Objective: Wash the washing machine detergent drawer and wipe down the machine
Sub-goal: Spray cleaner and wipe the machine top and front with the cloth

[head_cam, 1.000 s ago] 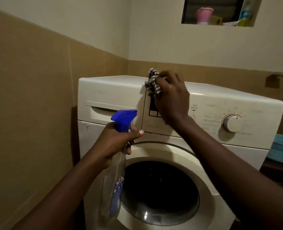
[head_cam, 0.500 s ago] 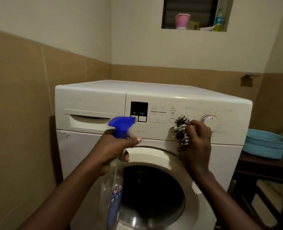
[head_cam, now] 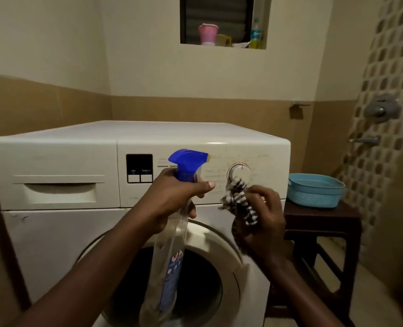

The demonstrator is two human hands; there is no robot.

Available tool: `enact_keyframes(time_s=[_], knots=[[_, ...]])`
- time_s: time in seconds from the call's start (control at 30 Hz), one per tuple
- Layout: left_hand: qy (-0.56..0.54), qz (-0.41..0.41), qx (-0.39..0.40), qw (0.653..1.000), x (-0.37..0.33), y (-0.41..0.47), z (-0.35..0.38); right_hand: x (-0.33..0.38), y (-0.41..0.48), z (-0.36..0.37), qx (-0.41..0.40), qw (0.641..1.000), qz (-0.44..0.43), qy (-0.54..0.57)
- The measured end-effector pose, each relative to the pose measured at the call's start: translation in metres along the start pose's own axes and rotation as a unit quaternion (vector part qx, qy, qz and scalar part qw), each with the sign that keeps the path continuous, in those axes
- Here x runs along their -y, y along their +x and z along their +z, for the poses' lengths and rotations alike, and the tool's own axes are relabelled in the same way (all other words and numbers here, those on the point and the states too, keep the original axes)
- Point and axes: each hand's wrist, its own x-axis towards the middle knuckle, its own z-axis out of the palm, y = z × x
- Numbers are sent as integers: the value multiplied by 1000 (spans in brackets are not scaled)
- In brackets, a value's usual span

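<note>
Midway, by the look of it: wiping was under way, drawer not yet dealt with as far as could be judged.

Washing machine (head_cam: 54, 232) stood against the tiled wall, 1 stool (head_cam: 323, 218) at its right side carrying a blue basket (head_cam: 313, 192). Detergent drawer (head_cam: 58, 192) sat shut in the front panel's upper left corner, flush with the panel. Whether it had already been washed and put back could not be told; no water or residue showed on it.

Left hand (head_cam: 172, 199) was clenched around the neck of a clear spray bottle (head_cam: 169, 256) with a blue trigger head (head_cam: 188, 161), nozzle pointing toward the right part of the control panel. Bottle hung in front of the round door (head_cam: 219, 241), apart from the machine.

Right hand (head_cam: 261, 220) gripped a bunched black-and-white striped cloth (head_cam: 238, 201), its upper end just below the dial (head_cam: 239, 172) near the panel's right edge. Touching the dial or only in front of it: could not tell; some blur there.

Machine top looked bare and fairly clean, though dim light hid streaks. Scuff marks showed near the upper left corner of the lower front.

Judged left to do: the dial area, door rim, lower front, sides, and probably the drawer itself.
</note>
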Motion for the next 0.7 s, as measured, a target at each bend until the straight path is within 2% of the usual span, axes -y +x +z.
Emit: enact_keyframes(time_s=[0.13, 0.3, 0.43, 0.7], knots=[[9, 1, -16, 1000, 2, 13, 13, -7, 33, -17, -82, 996, 13, -24], [14, 16, -6, 1000, 3, 18, 25, -28, 50, -37, -132, 986, 66, -80], [12, 12, 11, 1000, -3, 22, 41, -39, 55, -48, -153, 980, 100, -75], [28, 27, 29, 999, -7, 32, 77, -58, 63, -50, -128, 980, 119, -96]])
